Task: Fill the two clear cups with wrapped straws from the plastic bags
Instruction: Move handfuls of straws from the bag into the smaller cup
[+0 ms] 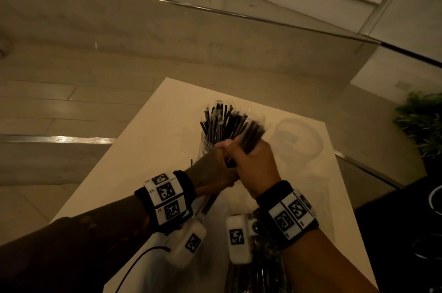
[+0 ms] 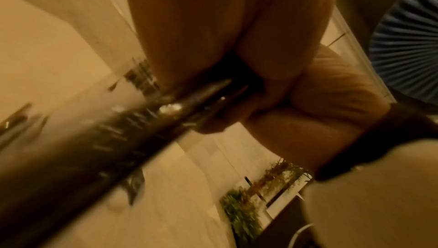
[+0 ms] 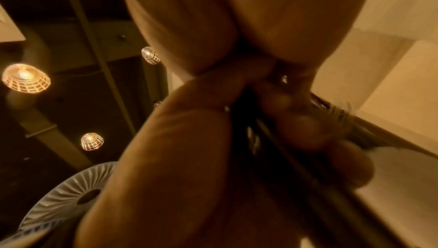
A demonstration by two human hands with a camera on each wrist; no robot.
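The white table (image 1: 153, 139) shows its far-left corner and its left and right edges; bare surface lies along the left edge. The filled clear cup (image 1: 207, 143), packed with black wrapped straws (image 1: 218, 118), stands near the middle of the far half. The second clear cup (image 1: 296, 139), holding no straws, stands just beside it toward the right edge. A plastic bag of straws (image 1: 258, 268) lies at the near edge under the right wrist.

The left hand (image 1: 212, 168) and right hand (image 1: 257, 163) meet above the near side of the filled cup, both curled tightly round one bundle of straws (image 1: 252, 136) that slants toward the empty cup.

No brand or readable writing appears; the wristbands (image 1: 167, 199) bear only black-and-white square codes.

The left wrist view shows the bundle's glossy wrappers and a plant (image 2: 244, 212). The right wrist view alone shows caged ceiling lamps (image 3: 26, 78) and a ribbed disc (image 3: 68, 194).
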